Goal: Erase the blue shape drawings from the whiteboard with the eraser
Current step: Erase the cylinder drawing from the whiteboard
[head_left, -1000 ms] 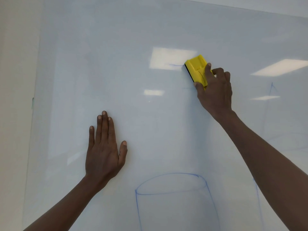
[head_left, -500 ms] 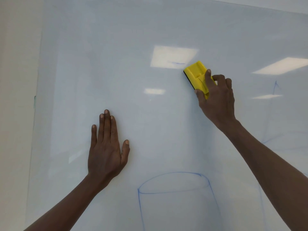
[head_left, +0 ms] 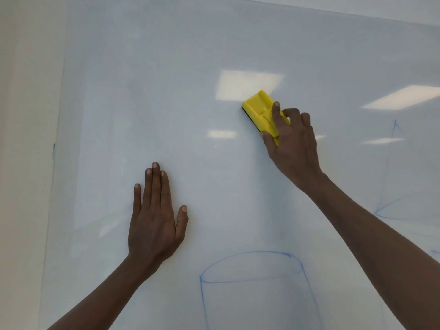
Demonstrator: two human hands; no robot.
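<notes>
A glossy whiteboard [head_left: 166, 103] fills the view. My right hand [head_left: 294, 148] grips a yellow eraser [head_left: 260, 110] and presses its dark pad against the board near the upper middle. My left hand [head_left: 154, 215] lies flat on the board with straight fingers, lower left of the eraser. A blue cylinder drawing [head_left: 252, 279] sits at the bottom centre, below both hands. A blue cone drawing [head_left: 396, 129] is at the right edge, partly behind my right forearm. The board around the eraser looks wiped, with no blue marks.
A cream wall [head_left: 23, 163] borders the board's left edge. Ceiling light reflections [head_left: 247, 85] glare on the board above and beside the eraser. A short blue mark [head_left: 435, 252] shows at the far right edge.
My right hand has slid the eraser down and slightly left; the small blue stroke that sat beside it in the glare is gone. My left hand has stayed flat on the board.
</notes>
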